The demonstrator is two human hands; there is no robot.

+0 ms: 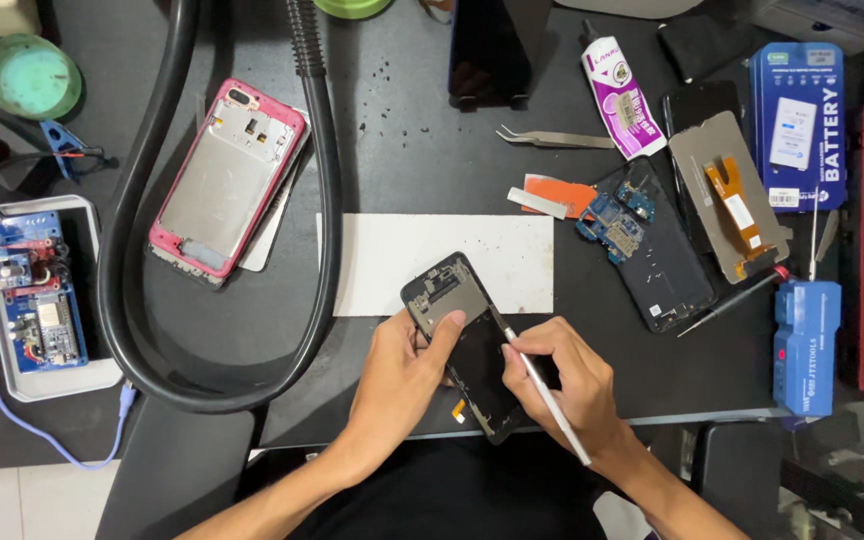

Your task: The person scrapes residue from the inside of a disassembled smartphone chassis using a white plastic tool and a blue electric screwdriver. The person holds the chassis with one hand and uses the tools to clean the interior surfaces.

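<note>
- My left hand grips the opened black phone by its left edge, thumb pressed flat on the grey metal shield near the top; the fingers curl under the body, out of my sight.
- The phone lies tilted at the near edge of the dark matte work mat, its top corner overlapping a white rectangular sheet.
- My right hand pinches a slim silver tool like a pen, tip touching the phone's right edge. I cannot make out the tip's shape.
- A small orange tab shows at the phone's lower left; its bottom end is partly covered by my hands.
- Pink-framed phone shell, bare metal inside, sits within the loop of a thick black rubber hose.
- Steel tweezers lie beyond the sheet.
- Blue boxy tool at far right; things beyond it are cut off.
</note>
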